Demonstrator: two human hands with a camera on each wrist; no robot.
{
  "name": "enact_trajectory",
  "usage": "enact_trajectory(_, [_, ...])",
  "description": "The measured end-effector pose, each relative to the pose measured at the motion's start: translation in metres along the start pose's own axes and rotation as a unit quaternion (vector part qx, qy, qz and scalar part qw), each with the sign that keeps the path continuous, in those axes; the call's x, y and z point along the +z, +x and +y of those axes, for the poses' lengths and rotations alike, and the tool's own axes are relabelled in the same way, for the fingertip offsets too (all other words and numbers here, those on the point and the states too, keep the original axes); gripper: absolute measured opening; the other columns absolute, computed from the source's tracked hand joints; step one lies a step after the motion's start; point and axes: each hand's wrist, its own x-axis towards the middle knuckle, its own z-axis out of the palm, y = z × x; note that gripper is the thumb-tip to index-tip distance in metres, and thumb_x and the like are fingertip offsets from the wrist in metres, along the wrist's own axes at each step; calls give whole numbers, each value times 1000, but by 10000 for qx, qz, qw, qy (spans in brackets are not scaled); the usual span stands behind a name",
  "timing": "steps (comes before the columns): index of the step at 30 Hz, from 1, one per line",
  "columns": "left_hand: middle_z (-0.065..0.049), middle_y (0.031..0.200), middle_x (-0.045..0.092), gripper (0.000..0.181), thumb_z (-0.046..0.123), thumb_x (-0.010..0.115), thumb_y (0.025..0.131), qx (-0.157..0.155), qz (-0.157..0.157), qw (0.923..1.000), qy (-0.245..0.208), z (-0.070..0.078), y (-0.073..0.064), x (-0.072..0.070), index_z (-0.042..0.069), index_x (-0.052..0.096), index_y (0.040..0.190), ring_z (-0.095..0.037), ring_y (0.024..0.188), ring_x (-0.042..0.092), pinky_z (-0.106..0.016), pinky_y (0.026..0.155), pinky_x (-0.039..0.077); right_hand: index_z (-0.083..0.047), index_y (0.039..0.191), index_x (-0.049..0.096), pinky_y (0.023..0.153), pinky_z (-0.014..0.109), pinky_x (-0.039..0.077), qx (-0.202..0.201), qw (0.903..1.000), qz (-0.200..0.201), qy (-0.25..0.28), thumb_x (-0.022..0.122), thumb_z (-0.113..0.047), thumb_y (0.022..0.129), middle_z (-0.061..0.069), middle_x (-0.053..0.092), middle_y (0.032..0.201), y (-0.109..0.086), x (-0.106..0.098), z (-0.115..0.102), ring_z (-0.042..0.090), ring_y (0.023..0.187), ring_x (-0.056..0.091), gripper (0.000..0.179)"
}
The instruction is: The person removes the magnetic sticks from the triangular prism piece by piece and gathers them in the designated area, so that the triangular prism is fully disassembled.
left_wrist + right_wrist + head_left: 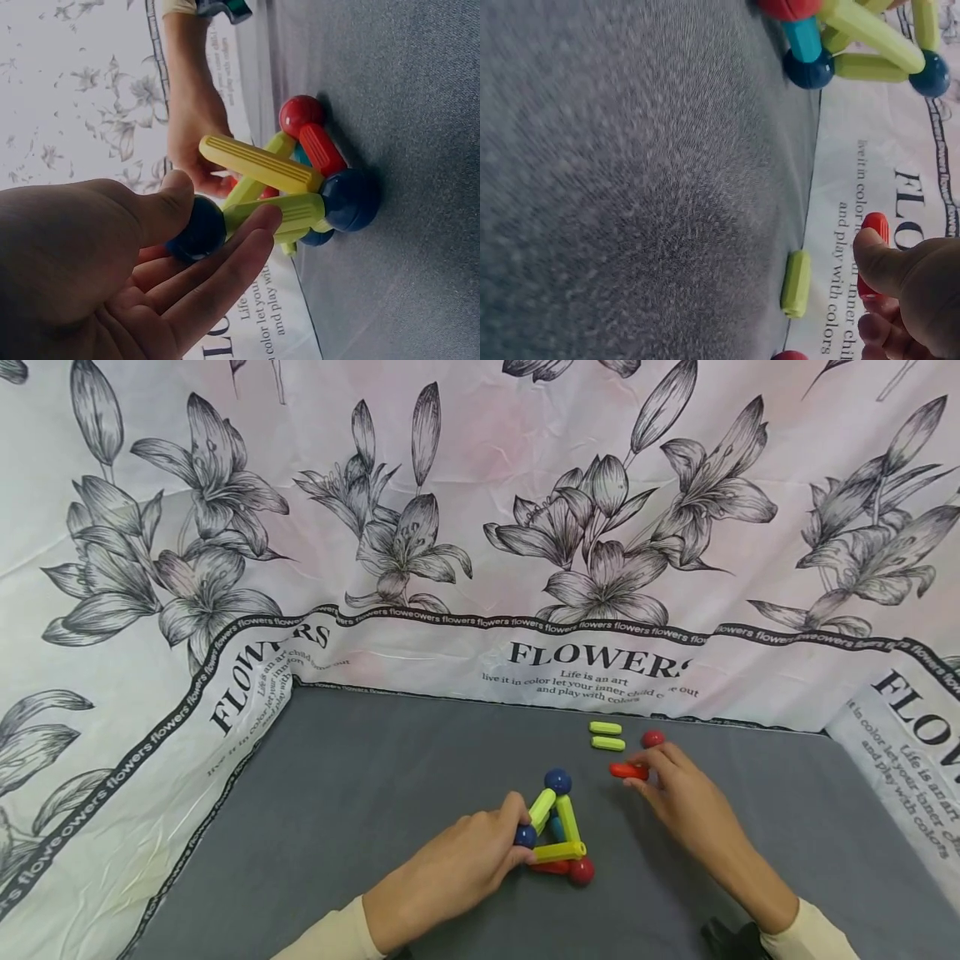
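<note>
In the head view, a frame of magnetic rods and balls stands on the dark cloth. My left hand (457, 856) grips a dark blue ball (206, 229) at one upper corner, thumb on one side and fingers on the other. Lime rods (567, 818) run from the frame's base up to its corners, and another blue ball (557, 780) tops the far corner. A yellow rod (259, 163) slants up with one end bare. Low down are a red ball (581, 871), a red rod (322, 148) and a turquoise rod (804, 39). Apart from the frame, my right hand (690, 802) pinches a loose red rod (628, 771).
Two loose lime rods (607, 743) lie side by side on the grey cloth (375, 760) beyond the right hand. A loose red ball (652, 738) rests beside that hand. Behind the cloth hangs a white flower-printed curtain (465, 668), which also borders both sides.
</note>
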Motion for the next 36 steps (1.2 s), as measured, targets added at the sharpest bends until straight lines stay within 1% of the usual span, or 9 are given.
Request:
enact_trajectory(6, [7, 84, 59, 29, 30, 65, 106, 14, -16, 10000, -32, 0, 0, 0, 15, 48, 124, -2, 61, 54, -19, 57, 46, -11, 107, 76, 59, 33, 43, 29, 9999, -80, -135, 92, -8, 81, 1, 63, 99, 7, 8, 9, 13, 70, 50, 31])
enact_trajectory(9, [7, 83, 59, 29, 30, 65, 106, 54, -34, 10000, -24, 0, 0, 0, 14, 48, 123, -3, 60, 53, -19, 56, 46, -9, 108, 77, 59, 36, 44, 51, 9995, -230, -216, 91, -8, 83, 3, 63, 97, 8, 12, 13, 14, 69, 50, 28])
enact_trajectory(12, [7, 82, 59, 28, 30, 64, 107, 109, -41, 9999, 38, 0, 0, 1, 14, 48, 123, -2, 59, 52, -20, 54, 45, -8, 109, 78, 60, 41, 49, 132, 9984, -477, -273, 89, -9, 85, 4, 65, 96, 9, 14, 15, 17, 71, 54, 26])
enact_trajectory(15, [8, 81, 58, 28, 30, 64, 107, 117, -36, 9999, 7, 0, 0, 1, 14, 47, 123, -3, 58, 52, -19, 54, 44, -8, 109, 77, 62, 45, 53, 186, 9973, -627, -329, 88, -11, 86, 4, 67, 95, 12, 17, 16, 20, 73, 60, 25])
enact_trajectory(20, [8, 79, 56, 29, 30, 65, 107, 127, -1, 9999, 48, 0, 2, -1, 14, 48, 123, -3, 58, 51, -19, 53, 44, -9, 107, 76, 62, 47, 54, 117, 9967, -663, -452, 87, -14, 88, 2, 67, 91, 21, 22, 18, 21, 72, 62, 23])
enact_trajectory(26, [8, 76, 54, 28, 31, 65, 106, 46, -82, 9998, 146, 6, 4, -4, 14, 48, 120, -5, 56, 50, -21, 53, 43, -9, 107, 76, 64, 52, 55, 172, 9948, -812, -595, 86, -14, 90, 4, 69, 96, 30, 24, 22, 28, 79, 67, 20])
enact_trajectory(30, [9, 74, 53, 28, 33, 65, 106, -17, -117, 9995, 293, 9, 4, -4, 16, 48, 119, -6, 56, 50, -22, 53, 43, -8, 104, 78, 65, 53, 55, 233, 9941, -841, -651, 86, -13, 89, 6, 69, 95, 31, 28, 23, 30, 80, 67, 18])
enact_trajectory(34, [9, 75, 53, 29, 33, 65, 106, -89, -120, 9995, 275, 8, 2, -4, 16, 48, 120, -6, 56, 50, -21, 53, 43, -10, 105, 79, 65, 54, 55, 200, 9944, -826, -624, 87, -14, 88, 6, 67, 95, 31, 34, 21, 31, 79, 66, 19])
enact_trajectory(36, [9, 75, 53, 29, 33, 65, 106, -69, -95, 9996, 270, 7, 1, -4, 15, 48, 121, -5, 56, 50, -21, 52, 42, -10, 104, 78, 65, 54, 55, 168, 9950, -777, -607, 88, -14, 88, 5, 66, 94, 32, 36, 20, 31, 78, 66, 19])
